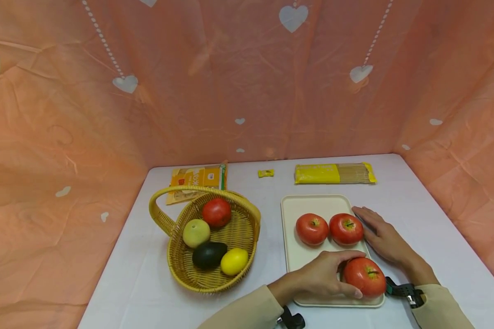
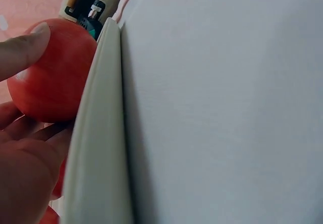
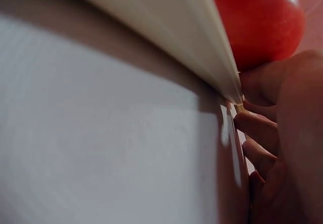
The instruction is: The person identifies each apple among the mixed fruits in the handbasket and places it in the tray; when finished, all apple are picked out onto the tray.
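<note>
Low on the tray's right side, my left hand (image 1: 327,274) holds a red apple (image 1: 367,278), thumb on the near side and fingers on the far side. The left wrist view shows the thumb on this apple (image 2: 58,77) just above the tray's rim (image 2: 103,118). My right hand (image 1: 384,235) rests against the right edge of the cream tray (image 1: 302,198), its fingers extended beside another red apple (image 1: 347,232). A third red apple (image 1: 310,232) sits to the left of that one. In the right wrist view, the right thumb lies at the tray's rim (image 3: 202,47).
Left of the tray stands a wicker basket (image 1: 173,269) with a tall handle, holding a red fruit (image 1: 216,212), a pale green fruit (image 1: 196,233), an avocado (image 1: 209,256) and a lemon (image 1: 234,261). Behind lie an orange packet (image 1: 197,176), a small yellow wrapper (image 1: 265,173) and a noodle pack (image 1: 335,173).
</note>
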`<state>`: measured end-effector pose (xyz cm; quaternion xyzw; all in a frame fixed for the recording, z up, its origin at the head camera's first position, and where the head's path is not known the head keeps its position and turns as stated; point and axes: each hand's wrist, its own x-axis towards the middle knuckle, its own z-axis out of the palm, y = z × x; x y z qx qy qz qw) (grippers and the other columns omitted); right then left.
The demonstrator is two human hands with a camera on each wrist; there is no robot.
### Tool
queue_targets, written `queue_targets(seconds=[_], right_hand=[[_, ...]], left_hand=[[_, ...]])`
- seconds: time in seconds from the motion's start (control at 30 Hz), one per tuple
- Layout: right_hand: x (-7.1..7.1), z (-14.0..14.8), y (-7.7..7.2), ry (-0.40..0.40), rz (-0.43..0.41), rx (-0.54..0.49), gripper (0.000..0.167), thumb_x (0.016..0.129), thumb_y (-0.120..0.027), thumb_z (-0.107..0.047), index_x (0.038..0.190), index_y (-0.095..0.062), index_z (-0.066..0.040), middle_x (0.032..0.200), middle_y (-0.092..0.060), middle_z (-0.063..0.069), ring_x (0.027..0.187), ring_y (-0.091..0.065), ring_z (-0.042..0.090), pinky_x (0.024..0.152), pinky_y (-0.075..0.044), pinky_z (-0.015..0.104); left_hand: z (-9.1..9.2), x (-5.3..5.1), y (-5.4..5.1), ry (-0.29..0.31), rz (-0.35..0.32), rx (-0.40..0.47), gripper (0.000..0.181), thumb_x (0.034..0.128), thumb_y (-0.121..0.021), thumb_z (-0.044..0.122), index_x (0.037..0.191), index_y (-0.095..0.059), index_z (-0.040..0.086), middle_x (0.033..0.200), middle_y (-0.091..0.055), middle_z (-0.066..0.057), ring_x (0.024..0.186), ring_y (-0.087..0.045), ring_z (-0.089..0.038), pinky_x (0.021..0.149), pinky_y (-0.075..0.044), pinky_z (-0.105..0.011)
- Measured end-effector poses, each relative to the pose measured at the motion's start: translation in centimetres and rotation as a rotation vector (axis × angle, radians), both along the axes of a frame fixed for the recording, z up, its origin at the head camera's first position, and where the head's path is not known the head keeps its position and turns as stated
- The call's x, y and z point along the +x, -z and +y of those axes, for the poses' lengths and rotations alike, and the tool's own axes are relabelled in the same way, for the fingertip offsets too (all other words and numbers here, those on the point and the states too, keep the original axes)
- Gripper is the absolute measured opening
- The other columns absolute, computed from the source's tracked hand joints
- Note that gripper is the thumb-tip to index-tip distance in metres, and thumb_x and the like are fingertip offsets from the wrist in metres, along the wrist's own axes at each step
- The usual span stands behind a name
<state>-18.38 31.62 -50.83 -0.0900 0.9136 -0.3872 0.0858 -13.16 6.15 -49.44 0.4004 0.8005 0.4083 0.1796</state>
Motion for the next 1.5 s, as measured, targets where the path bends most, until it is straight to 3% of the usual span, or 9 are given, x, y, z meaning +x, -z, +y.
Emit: queue_targets(seconds=[0.3,0.43,0.63,0.87,1.17,1.27,1.5], right_hand=[[-0.1,0.0,0.2,0.003,0.014,0.006,0.065,0.113,-0.059,-0.030,0.171,-0.037,-0.012,0.176,-0.027,0.030,0.164,-0.014,0.057,0.119,-0.019,0.088],[0.0,0.0,0.3,-0.006,0.041,0.022,0.064,0.113,-0.059,-0.028,0.170,-0.038,-0.010,0.175,-0.029,0.031,0.163,-0.018,0.058,0.120,-0.021,0.087],[0.1,0.0,0.2,-0.006,0.035,0.043,0.064,0.114,-0.058,-0.030,0.171,-0.037,-0.012,0.176,-0.027,0.031,0.163,-0.017,0.058,0.119,-0.020,0.088],[0.0,0.1,0.0,-0.007,0.040,0.040,0.064,0.114,-0.056,-0.029,0.172,-0.036,-0.012,0.176,-0.026,0.031,0.163,-0.016,0.059,0.121,-0.018,0.087],[-0.1,0.1,0.2,-0.010,0.025,0.034,0.064,0.114,-0.056,-0.030,0.172,-0.035,-0.012,0.177,-0.025,0.031,0.163,-0.015,0.058,0.121,-0.019,0.086],[-0.1,0.1,0.1,-0.010,0.022,0.030,0.065,0.114,-0.056,-0.029,0.172,-0.034,-0.012,0.177,-0.025,0.031,0.164,-0.014,0.058,0.122,-0.018,0.086],[0.0,-0.1,0.1,-0.005,0.012,0.023,0.064,0.114,-0.055,-0.030,0.172,-0.034,-0.011,0.177,-0.024,0.030,0.164,-0.014,0.057,0.122,-0.018,0.086]], left_hand=[[0.0,0.1,-0.3,-0.015,0.114,-0.080,0.086,0.0898,-0.093,0.035,0.164,-0.050,0.023,0.151,-0.065,0.017,0.133,-0.054,0.011,0.114,-0.039,-0.007],[-0.5,0.2,-0.5,-0.028,0.127,-0.056,0.088,0.0890,-0.094,0.036,0.164,-0.052,0.018,0.152,-0.066,0.014,0.132,-0.057,0.013,0.113,-0.039,-0.006],[-2.0,0.8,-1.6,-0.044,-0.041,0.106,0.080,0.0920,-0.092,0.022,0.161,-0.054,0.008,0.159,-0.063,0.000,0.134,-0.062,0.004,0.106,-0.048,-0.007],[-4.4,2.4,-3.7,-0.050,-0.149,0.247,0.068,0.0922,-0.090,0.014,0.154,-0.062,0.005,0.151,-0.069,-0.006,0.136,-0.065,-0.004,0.107,-0.051,-0.012],[-11.2,4.0,-6.9,-0.057,-0.473,0.409,0.059,0.0947,-0.083,0.000,0.151,-0.064,0.005,0.146,-0.072,-0.008,0.129,-0.069,-0.004,0.114,-0.054,-0.025],[-13.8,4.1,-7.9,-0.067,-0.514,0.433,0.057,0.0969,-0.080,0.000,0.151,-0.063,0.002,0.147,-0.071,-0.013,0.131,-0.070,-0.009,0.115,-0.054,-0.029],[-19.8,3.4,-9.5,-0.117,-0.516,0.505,0.055,0.1032,-0.075,0.006,0.152,-0.057,-0.008,0.150,-0.065,-0.027,0.137,-0.069,-0.027,0.113,-0.057,-0.034]])
